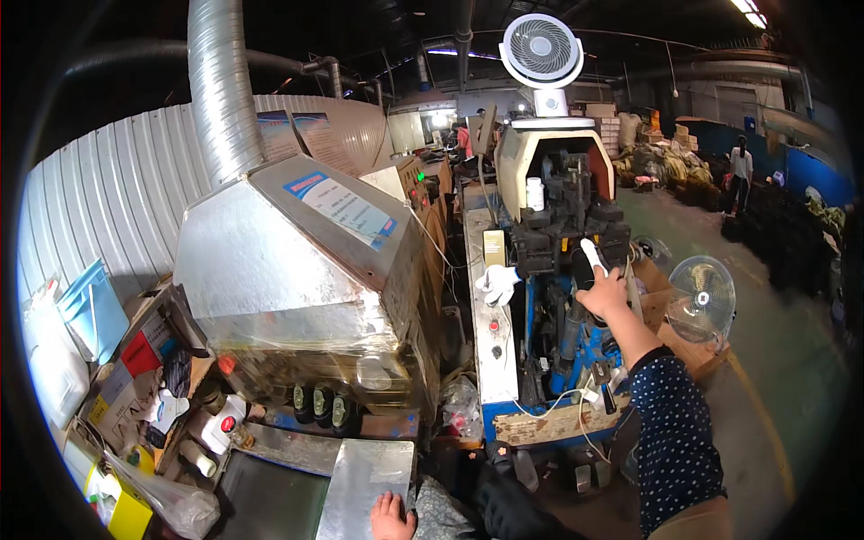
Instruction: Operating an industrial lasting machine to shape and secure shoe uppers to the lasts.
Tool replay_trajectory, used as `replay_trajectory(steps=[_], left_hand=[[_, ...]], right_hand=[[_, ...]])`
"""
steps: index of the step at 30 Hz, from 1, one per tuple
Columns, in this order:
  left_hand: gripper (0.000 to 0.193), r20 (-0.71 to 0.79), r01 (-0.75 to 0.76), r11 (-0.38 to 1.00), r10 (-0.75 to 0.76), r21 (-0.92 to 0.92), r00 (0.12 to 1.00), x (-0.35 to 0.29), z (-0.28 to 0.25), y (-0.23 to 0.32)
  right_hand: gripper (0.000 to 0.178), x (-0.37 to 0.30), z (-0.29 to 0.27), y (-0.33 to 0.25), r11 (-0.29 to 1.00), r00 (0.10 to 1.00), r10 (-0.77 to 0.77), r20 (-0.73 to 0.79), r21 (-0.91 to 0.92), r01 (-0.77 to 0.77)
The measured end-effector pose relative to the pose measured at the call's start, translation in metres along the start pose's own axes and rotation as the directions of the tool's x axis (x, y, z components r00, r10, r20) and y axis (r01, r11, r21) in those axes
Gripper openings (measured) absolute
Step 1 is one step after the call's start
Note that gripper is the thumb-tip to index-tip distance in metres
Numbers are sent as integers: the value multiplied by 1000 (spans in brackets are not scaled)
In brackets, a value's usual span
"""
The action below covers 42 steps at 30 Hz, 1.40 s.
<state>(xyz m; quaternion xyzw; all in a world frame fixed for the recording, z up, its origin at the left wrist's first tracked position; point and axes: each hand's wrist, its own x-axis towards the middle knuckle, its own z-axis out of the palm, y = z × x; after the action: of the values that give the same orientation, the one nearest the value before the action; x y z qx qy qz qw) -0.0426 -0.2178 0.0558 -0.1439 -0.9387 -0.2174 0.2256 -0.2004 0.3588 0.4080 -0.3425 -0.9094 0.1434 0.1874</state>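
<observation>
A person's right hand reaches to a white elongated piece on a black-and-blue machine in a cluttered workshop; whether its fingers grip the piece cannot be told. The left hand lies with fingers loosely spread on a metal-topped table. A silver hood stands by a corrugated wall; a white fan tops the machine, above a greenish floor.
</observation>
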Motion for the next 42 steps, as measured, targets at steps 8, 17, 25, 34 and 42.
replay_trajectory(steps=[8, 17, 25, 34, 42], left_hand=[[67, 80, 50, 997, -45, -57, 996, 0, -6, -3], [50, 395, 434, 95, -278, -896, 876, 51, -64, 142], [44, 498, 525, 21, -289, -851, 818, 44, -114, 101], [51, 671, 169, 744, 450, -647, 589, -8, -151, 101], [32, 338, 681, 413, -641, -605, 689, -78, -163, 12]], right_hand=[[86, -37, 10, 53, 957, 983, -62, -174, 268, 108], [101, -303, 39, 15, 159, 884, -464, 58, 987, 19], [87, -410, 98, 8, 270, 360, -868, 343, 933, -236], [58, -445, 131, 77, 648, -251, -757, 603, 646, -403], [47, -393, 138, -28, 526, 122, -588, 800, 492, -694]])
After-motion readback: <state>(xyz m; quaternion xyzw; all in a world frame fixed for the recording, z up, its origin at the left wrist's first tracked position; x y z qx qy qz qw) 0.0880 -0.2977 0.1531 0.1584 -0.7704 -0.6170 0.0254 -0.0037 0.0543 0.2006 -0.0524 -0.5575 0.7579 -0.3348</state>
